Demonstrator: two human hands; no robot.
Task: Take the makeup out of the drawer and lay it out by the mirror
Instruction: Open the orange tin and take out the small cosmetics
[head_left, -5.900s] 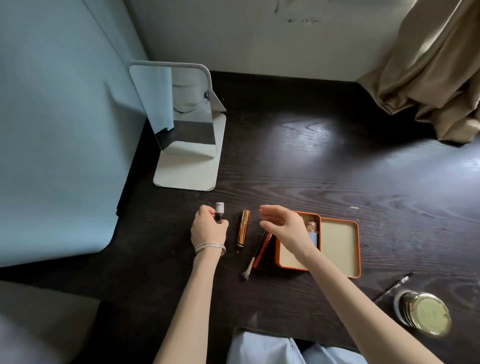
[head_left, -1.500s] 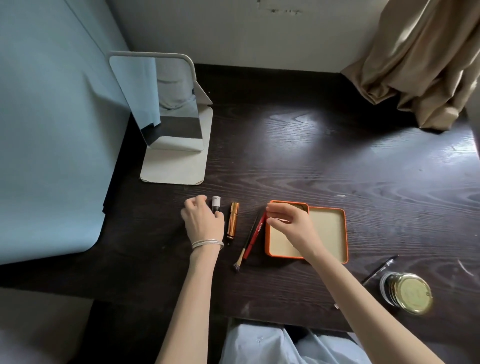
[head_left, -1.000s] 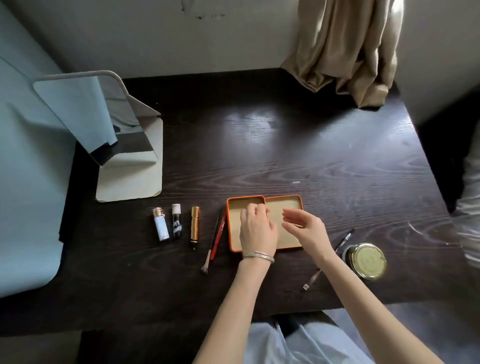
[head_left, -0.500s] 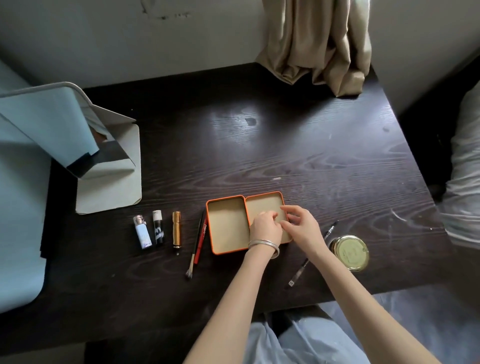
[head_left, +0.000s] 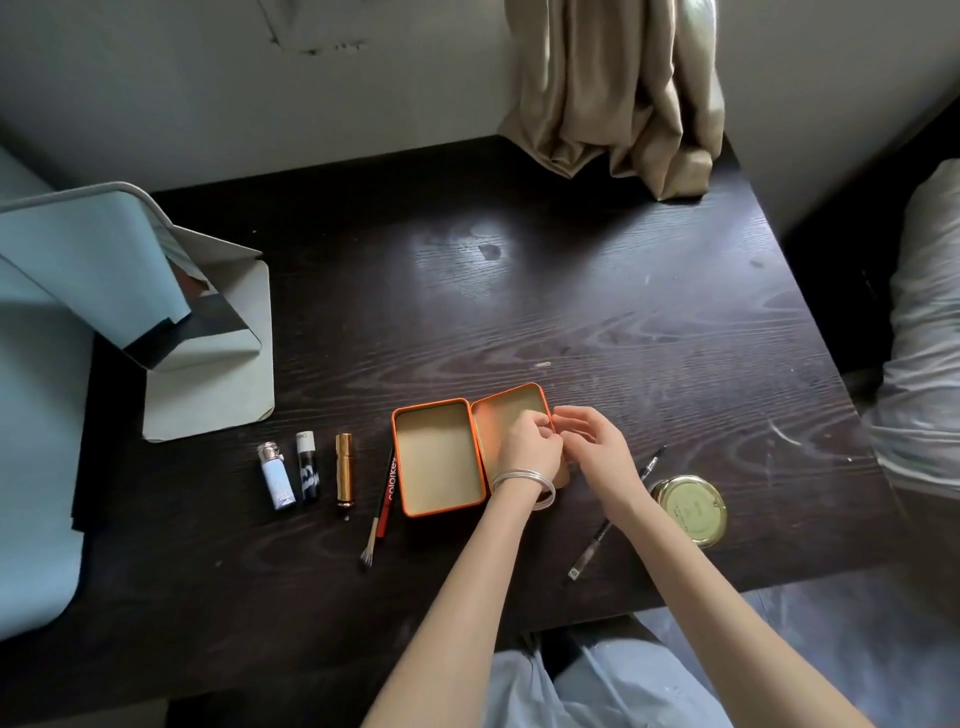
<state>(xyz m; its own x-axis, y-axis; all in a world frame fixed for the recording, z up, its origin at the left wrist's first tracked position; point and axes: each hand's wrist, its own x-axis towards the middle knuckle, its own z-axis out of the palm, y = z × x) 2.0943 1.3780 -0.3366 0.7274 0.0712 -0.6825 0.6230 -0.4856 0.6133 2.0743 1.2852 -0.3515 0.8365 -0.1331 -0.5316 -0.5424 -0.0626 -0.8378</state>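
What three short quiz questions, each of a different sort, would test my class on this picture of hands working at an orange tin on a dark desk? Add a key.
1. True or false: the orange tin still holds makeup.
2. How many small tubes lie in a row between the mirror and the tin?
3. Which part of the tin are both hands at? A) the base B) the open lid C) neither

Key
1. False: the base is empty.
2. Three: a light blue tube, a black-and-white tube and a gold tube.
3. B: the left hand and the right hand pinch the lid's right edge.
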